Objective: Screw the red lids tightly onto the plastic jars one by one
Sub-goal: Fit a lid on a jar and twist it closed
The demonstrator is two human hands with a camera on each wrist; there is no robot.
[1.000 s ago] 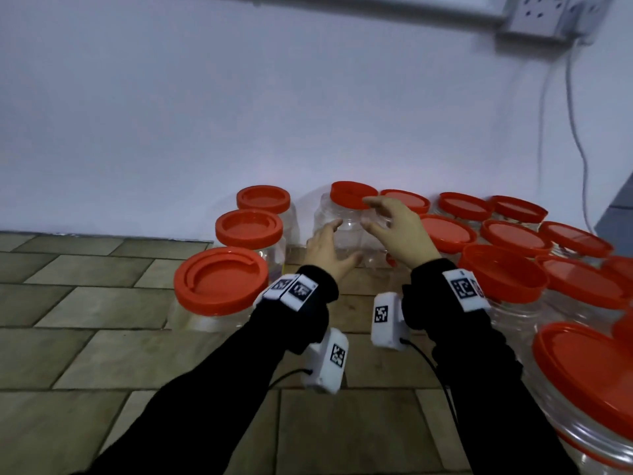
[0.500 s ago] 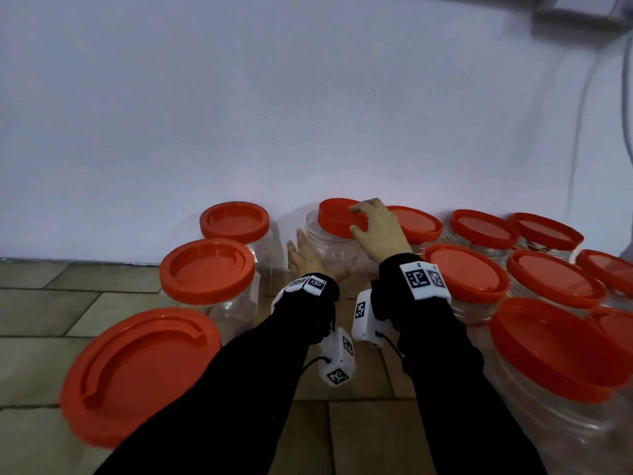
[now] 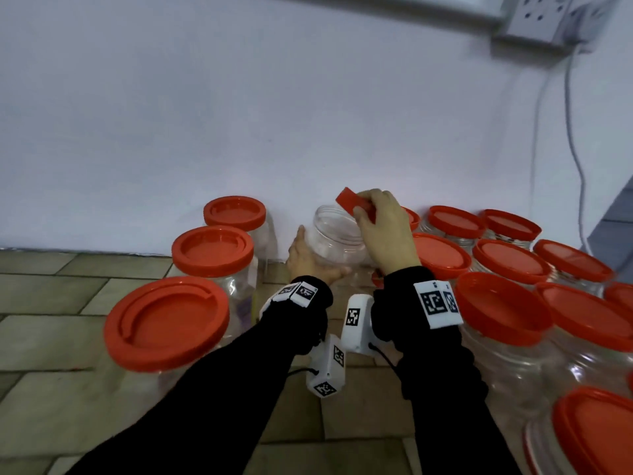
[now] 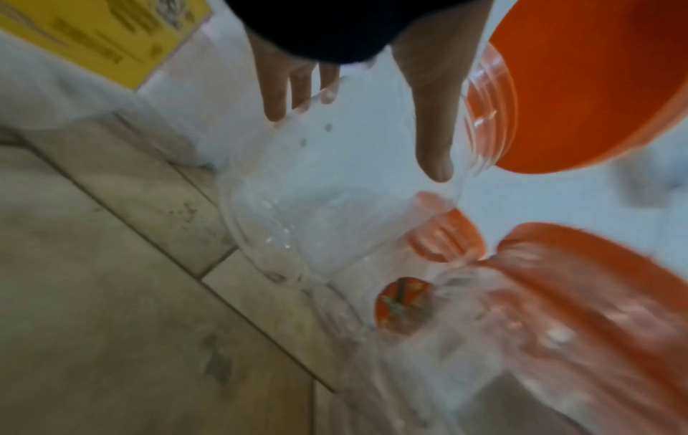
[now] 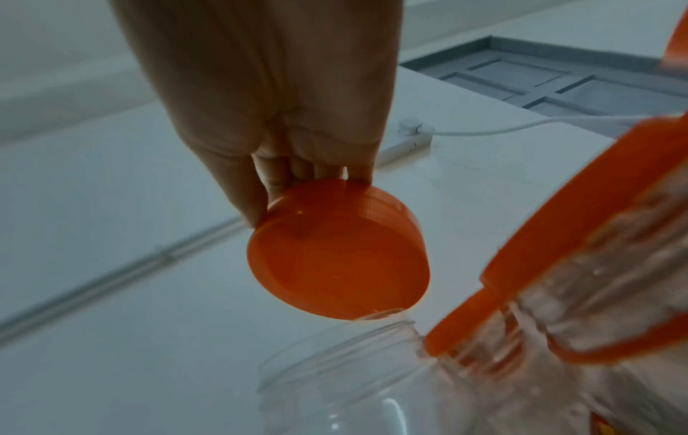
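Note:
A clear plastic jar [image 3: 337, 234] stands open-mouthed on the floor against the white wall. My left hand [image 3: 318, 253] grips its left side, thumb across the front, fingers round the back. My right hand [image 3: 368, 204] pinches a red lid [image 3: 352, 202] by its rim, tilted steeply just above the jar's right rim. The left wrist view shows my left hand [image 4: 365, 123] spread on the jar [image 4: 335, 206], with the lid's hollow underside [image 4: 595, 88] above. In the right wrist view the lid [image 5: 335, 265] hangs from my right hand [image 5: 297, 188] over the jar mouth [image 5: 353, 353].
Three lidded jars stand in a row to the left [image 3: 212, 250], [image 3: 166, 318], [image 3: 234, 212]. Several more lidded jars [image 3: 503, 306] crowd the right side close to my right arm. A power strip [image 3: 548, 15] and cable [image 3: 575, 149] hang on the wall. Tiled floor [image 3: 51, 337] lies at left.
The red lid sat on the jar under my right hand; now it is lifted off and tilted above the open mouth. My left hand has stayed on the jar.

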